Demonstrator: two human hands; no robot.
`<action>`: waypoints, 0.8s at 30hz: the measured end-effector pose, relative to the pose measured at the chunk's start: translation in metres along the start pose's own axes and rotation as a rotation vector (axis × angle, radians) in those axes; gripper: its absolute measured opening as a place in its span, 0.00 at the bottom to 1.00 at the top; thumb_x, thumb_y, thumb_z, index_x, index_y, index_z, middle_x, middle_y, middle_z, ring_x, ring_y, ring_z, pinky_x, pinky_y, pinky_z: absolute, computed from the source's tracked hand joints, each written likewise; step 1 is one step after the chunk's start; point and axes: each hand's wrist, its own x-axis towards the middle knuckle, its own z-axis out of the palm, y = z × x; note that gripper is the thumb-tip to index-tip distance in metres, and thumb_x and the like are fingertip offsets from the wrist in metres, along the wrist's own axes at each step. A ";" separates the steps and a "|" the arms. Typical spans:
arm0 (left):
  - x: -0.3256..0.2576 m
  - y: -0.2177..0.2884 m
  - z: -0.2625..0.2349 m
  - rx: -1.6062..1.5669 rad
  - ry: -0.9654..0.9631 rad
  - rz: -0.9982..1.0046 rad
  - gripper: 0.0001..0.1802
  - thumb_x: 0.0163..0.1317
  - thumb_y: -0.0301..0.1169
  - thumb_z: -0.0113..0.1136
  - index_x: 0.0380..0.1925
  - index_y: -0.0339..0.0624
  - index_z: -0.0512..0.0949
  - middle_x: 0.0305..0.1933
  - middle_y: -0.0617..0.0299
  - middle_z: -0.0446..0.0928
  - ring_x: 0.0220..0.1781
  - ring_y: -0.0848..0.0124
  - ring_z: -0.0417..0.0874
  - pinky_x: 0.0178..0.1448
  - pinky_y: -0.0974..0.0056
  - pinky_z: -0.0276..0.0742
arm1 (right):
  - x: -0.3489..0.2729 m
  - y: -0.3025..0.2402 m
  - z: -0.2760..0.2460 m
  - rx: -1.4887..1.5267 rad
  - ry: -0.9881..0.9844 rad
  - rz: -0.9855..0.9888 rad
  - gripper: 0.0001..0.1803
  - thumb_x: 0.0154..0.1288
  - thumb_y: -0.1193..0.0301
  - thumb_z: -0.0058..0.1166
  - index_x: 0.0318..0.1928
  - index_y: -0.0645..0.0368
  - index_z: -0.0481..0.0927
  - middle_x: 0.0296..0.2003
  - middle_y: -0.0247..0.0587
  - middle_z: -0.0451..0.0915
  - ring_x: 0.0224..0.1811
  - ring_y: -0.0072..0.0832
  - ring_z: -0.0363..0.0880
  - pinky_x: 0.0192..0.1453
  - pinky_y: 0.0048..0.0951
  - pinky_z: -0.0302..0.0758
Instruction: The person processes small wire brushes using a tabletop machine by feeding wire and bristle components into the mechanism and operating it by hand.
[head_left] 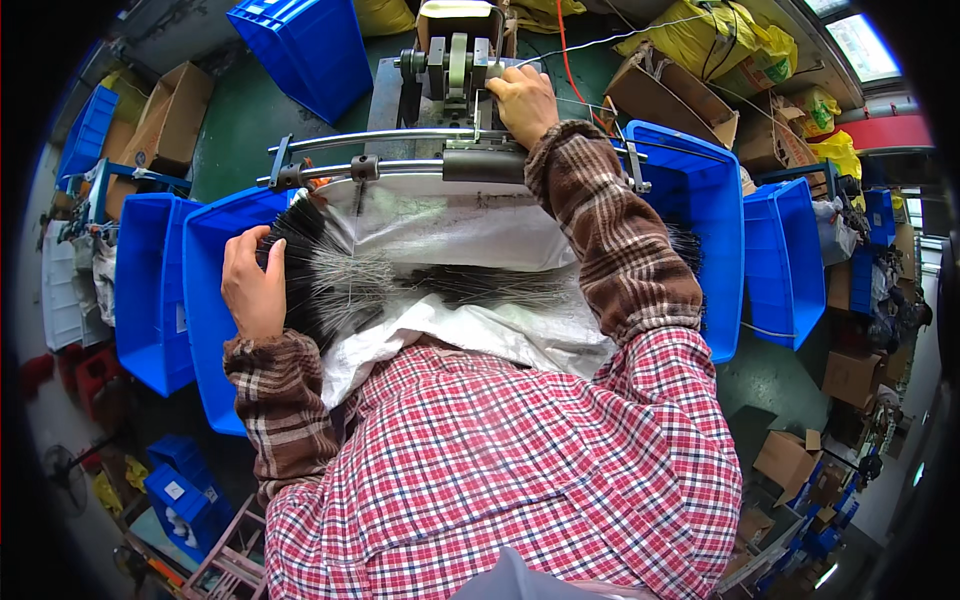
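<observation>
Left hand [252,290]: palm down, fingers curled around black end of wire bristle bundle [330,285] lying across white sack [470,225] near left. Right hand [522,100]: arm extended far, fingers closed on metal machine [450,70], grip contents indiscernible.

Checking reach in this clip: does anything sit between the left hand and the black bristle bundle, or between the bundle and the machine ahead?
Nothing visible blocks the left hand; it already rests on the black bristle bundle. Between the bundle and the machine, where the right hand rests, run two metal rails.
</observation>
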 end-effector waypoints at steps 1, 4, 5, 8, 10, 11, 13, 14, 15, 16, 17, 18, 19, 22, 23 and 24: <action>0.000 0.000 -0.001 0.000 0.000 -0.001 0.11 0.60 0.30 0.62 0.43 0.40 0.79 0.41 0.56 0.77 0.44 0.60 0.79 0.48 0.60 0.75 | 0.000 0.001 0.001 0.001 0.000 0.000 0.09 0.59 0.72 0.53 0.39 0.50 0.84 0.34 0.31 0.78 0.43 0.33 0.74 0.49 0.36 0.67; -0.001 -0.002 -0.004 0.014 -0.006 -0.057 0.10 0.60 0.30 0.62 0.41 0.41 0.79 0.39 0.57 0.78 0.41 0.61 0.80 0.46 0.60 0.75 | -0.001 0.000 0.001 0.056 0.027 -0.029 0.10 0.56 0.73 0.50 0.36 0.49 0.84 0.35 0.34 0.78 0.45 0.35 0.74 0.50 0.37 0.67; -0.001 -0.004 -0.004 -0.017 -0.015 -0.060 0.09 0.60 0.30 0.61 0.40 0.41 0.79 0.37 0.57 0.78 0.39 0.61 0.81 0.44 0.61 0.76 | 0.000 0.000 0.000 0.044 0.001 -0.028 0.10 0.56 0.73 0.50 0.37 0.50 0.84 0.36 0.34 0.78 0.45 0.34 0.74 0.51 0.37 0.67; -0.001 -0.006 -0.006 -0.061 0.013 -0.040 0.07 0.61 0.28 0.61 0.38 0.41 0.80 0.35 0.58 0.79 0.36 0.64 0.81 0.42 0.63 0.76 | 0.001 0.002 0.003 0.053 -0.026 -0.036 0.10 0.57 0.73 0.51 0.39 0.52 0.84 0.36 0.34 0.79 0.46 0.34 0.74 0.51 0.35 0.68; 0.000 -0.006 -0.005 -0.078 0.048 -0.014 0.06 0.61 0.27 0.60 0.38 0.40 0.80 0.34 0.59 0.79 0.35 0.67 0.81 0.40 0.64 0.76 | -0.002 0.006 0.005 0.070 -0.028 -0.043 0.10 0.59 0.74 0.52 0.40 0.54 0.84 0.36 0.33 0.79 0.46 0.33 0.75 0.51 0.34 0.68; 0.001 -0.005 -0.004 -0.235 0.059 -0.092 0.07 0.61 0.25 0.61 0.39 0.39 0.80 0.34 0.61 0.79 0.34 0.71 0.80 0.40 0.67 0.75 | -0.005 0.009 0.005 0.116 -0.019 -0.034 0.11 0.59 0.72 0.54 0.42 0.55 0.83 0.38 0.34 0.79 0.47 0.34 0.74 0.52 0.35 0.68; 0.000 -0.010 -0.006 -0.390 0.071 -0.176 0.07 0.61 0.24 0.61 0.40 0.39 0.80 0.33 0.64 0.79 0.34 0.75 0.79 0.40 0.69 0.75 | -0.009 0.004 -0.007 0.167 -0.013 -0.031 0.12 0.59 0.70 0.55 0.44 0.55 0.82 0.39 0.34 0.79 0.48 0.34 0.74 0.53 0.35 0.68; 0.000 -0.016 -0.010 -0.465 0.130 -0.168 0.08 0.60 0.23 0.62 0.41 0.38 0.79 0.34 0.65 0.78 0.35 0.77 0.77 0.41 0.71 0.74 | -0.015 -0.003 -0.021 0.070 0.028 0.005 0.14 0.58 0.66 0.57 0.45 0.54 0.81 0.40 0.35 0.78 0.48 0.34 0.73 0.52 0.37 0.67; 0.000 -0.018 -0.013 -0.543 0.185 -0.157 0.09 0.60 0.22 0.62 0.42 0.37 0.79 0.34 0.67 0.77 0.36 0.80 0.76 0.42 0.73 0.74 | -0.022 -0.008 -0.035 -0.032 0.068 0.045 0.17 0.57 0.62 0.59 0.47 0.54 0.79 0.40 0.36 0.77 0.49 0.35 0.72 0.52 0.38 0.66; 0.000 -0.016 -0.014 -0.588 0.247 -0.162 0.10 0.60 0.22 0.63 0.42 0.37 0.79 0.35 0.67 0.77 0.36 0.80 0.76 0.44 0.74 0.74 | -0.027 -0.008 -0.041 -0.134 -0.025 0.143 0.25 0.53 0.54 0.64 0.46 0.56 0.78 0.41 0.37 0.76 0.49 0.35 0.71 0.52 0.39 0.64; 0.001 -0.016 -0.014 -0.590 0.245 -0.163 0.10 0.60 0.22 0.63 0.42 0.37 0.79 0.35 0.67 0.77 0.36 0.80 0.76 0.44 0.74 0.74 | -0.029 -0.008 -0.040 -0.136 -0.027 0.144 0.25 0.53 0.54 0.64 0.46 0.56 0.78 0.41 0.37 0.76 0.49 0.35 0.71 0.52 0.39 0.64; 0.003 -0.014 -0.014 -0.599 0.305 -0.156 0.10 0.60 0.22 0.64 0.42 0.36 0.79 0.35 0.66 0.77 0.37 0.80 0.76 0.45 0.74 0.74 | -0.032 -0.007 -0.041 -0.142 -0.076 0.190 0.25 0.53 0.53 0.64 0.45 0.57 0.78 0.40 0.38 0.76 0.49 0.35 0.71 0.51 0.39 0.64; 0.004 -0.012 -0.015 -0.607 0.365 -0.150 0.10 0.60 0.22 0.64 0.41 0.36 0.79 0.36 0.66 0.78 0.37 0.79 0.76 0.46 0.73 0.74 | -0.036 -0.006 -0.040 -0.148 -0.125 0.236 0.25 0.53 0.52 0.64 0.44 0.57 0.78 0.40 0.39 0.76 0.48 0.36 0.72 0.50 0.39 0.64; 0.004 -0.006 -0.022 -0.638 0.381 -0.120 0.10 0.59 0.21 0.64 0.41 0.35 0.78 0.37 0.64 0.78 0.38 0.79 0.76 0.47 0.73 0.74 | -0.035 -0.011 -0.031 -0.139 -0.083 0.225 0.24 0.52 0.51 0.64 0.40 0.57 0.79 0.39 0.40 0.76 0.47 0.37 0.72 0.50 0.41 0.64; 0.003 -0.005 -0.024 -0.647 0.374 -0.103 0.10 0.59 0.21 0.64 0.42 0.35 0.78 0.38 0.63 0.79 0.39 0.78 0.76 0.48 0.72 0.74 | -0.033 -0.014 -0.029 -0.123 -0.082 0.229 0.24 0.52 0.50 0.64 0.39 0.57 0.79 0.38 0.40 0.76 0.47 0.37 0.72 0.50 0.42 0.64; 0.002 -0.005 -0.025 -0.647 0.374 -0.102 0.10 0.59 0.21 0.64 0.42 0.35 0.78 0.38 0.63 0.79 0.39 0.78 0.76 0.48 0.72 0.74 | -0.031 -0.018 -0.028 -0.124 -0.082 0.220 0.23 0.52 0.51 0.64 0.37 0.57 0.79 0.38 0.41 0.76 0.46 0.37 0.72 0.50 0.42 0.64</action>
